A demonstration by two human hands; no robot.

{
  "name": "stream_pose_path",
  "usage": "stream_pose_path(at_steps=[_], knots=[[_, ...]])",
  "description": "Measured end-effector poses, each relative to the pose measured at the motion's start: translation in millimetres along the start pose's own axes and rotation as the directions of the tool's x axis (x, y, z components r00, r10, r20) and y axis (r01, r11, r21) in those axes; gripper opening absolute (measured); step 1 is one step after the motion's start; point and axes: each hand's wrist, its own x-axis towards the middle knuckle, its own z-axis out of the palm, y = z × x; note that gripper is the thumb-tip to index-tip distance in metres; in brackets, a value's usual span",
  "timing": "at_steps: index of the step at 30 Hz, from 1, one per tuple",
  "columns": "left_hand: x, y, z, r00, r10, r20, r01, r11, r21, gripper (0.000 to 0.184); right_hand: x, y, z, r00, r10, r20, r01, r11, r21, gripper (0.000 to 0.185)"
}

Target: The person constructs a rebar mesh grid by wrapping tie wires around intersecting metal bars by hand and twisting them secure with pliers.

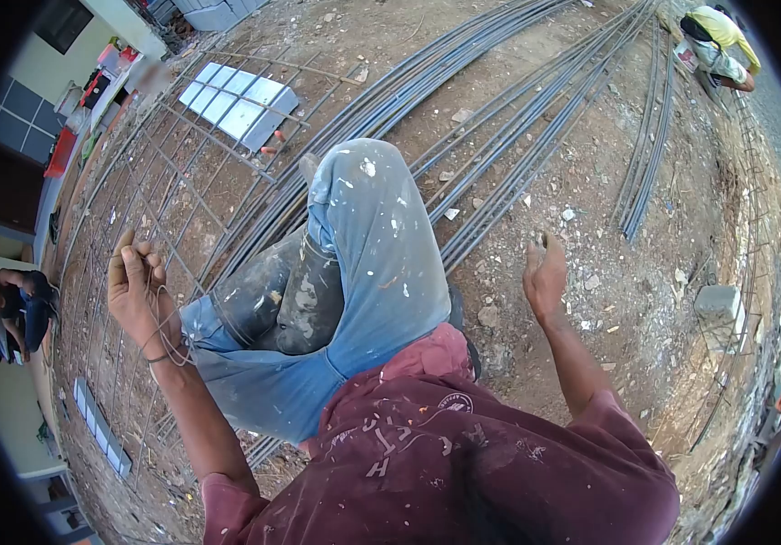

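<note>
My left hand (pixel 139 289) is raised to the left of my bent knee, fingers curled in a pinch. Thin binding wire (pixel 170 329) hangs from it in loops beside the wrist. Below and behind this hand lies a grid of steel rebar (pixel 181 168) on the ground. My right hand (pixel 546 277) is held out over the dirt on the right, thumb and fingers apart, with nothing visible in it. Long bundled rebar rods (pixel 499 195) run between the two hands, passing under my legs.
Pale blocks (pixel 243 100) lie on the far grid, and another long block (pixel 101 427) lies lower left. A concrete block (pixel 719 313) sits at right. One person (pixel 719 50) bends at upper right; another person (pixel 22 304) sits at left. Rubble litters the ground.
</note>
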Motion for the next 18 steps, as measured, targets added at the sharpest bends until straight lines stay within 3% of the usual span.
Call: stream_pose_path(at_steps=[1, 5, 6, 9, 11, 12, 13, 15, 18], knots=[[16.3, 6.1, -13.6, 1.000, -0.004, -0.003, 0.005, 1.000, 0.023, 0.034, -16.3, 50.8, -2.6, 0.991, -0.100, 0.091, 0.117, 0.972, -0.204, 0.055], [75.9, 56.9, -42.1, 0.999, -0.033, 0.031, 0.032, 0.999, 0.021, 0.033, -60.6, 139.2, -53.1, 0.842, -0.306, 0.444, 0.471, 0.818, -0.329, 0.080], [103.2, 71.6, -56.1, 0.986, -0.055, 0.155, 0.058, 0.998, -0.016, 0.032, -61.3, 142.0, -59.6, 0.822, -0.327, 0.465, 0.501, 0.804, -0.320, 0.082], [129.7, 136.2, -11.1, 0.991, -0.018, 0.135, 0.014, 0.999, 0.030, 0.034, -62.4, 149.8, -63.9, 0.786, -0.376, 0.491, 0.559, 0.771, -0.306, 0.085], [152.2, 178.4, 8.1, 0.973, 0.032, 0.228, -0.040, 0.999, 0.029, 0.037, -61.3, 152.6, -64.3, 0.760, -0.383, 0.525, 0.589, 0.746, -0.309, 0.084], [146.4, 198.3, 26.8, 0.975, 0.100, 0.200, -0.123, 0.986, 0.111, 0.042, -58.6, 149.6, -65.1, 0.756, -0.357, 0.549, 0.583, 0.748, -0.316, 0.084], [142.9, 218.3, 29.6, 0.937, 0.126, 0.326, -0.161, 0.984, 0.082, 0.045, -58.2, 145.5, -67.7, 0.748, -0.329, 0.576, 0.580, 0.745, -0.329, 0.083], [112.8, 259.2, 40.8, 0.890, 0.138, 0.434, -0.190, 0.979, 0.078, 0.045, -57.4, 146.0, -67.6, 0.742, -0.321, 0.589, 0.580, 0.748, -0.322, 0.084], [62.1, 306.2, 42.3, 0.876, 0.213, 0.434, -0.308, 0.937, 0.162, 0.045, -57.7, 138.6, -74.2, 0.716, -0.404, 0.569, 0.627, 0.730, -0.272, 0.081]])
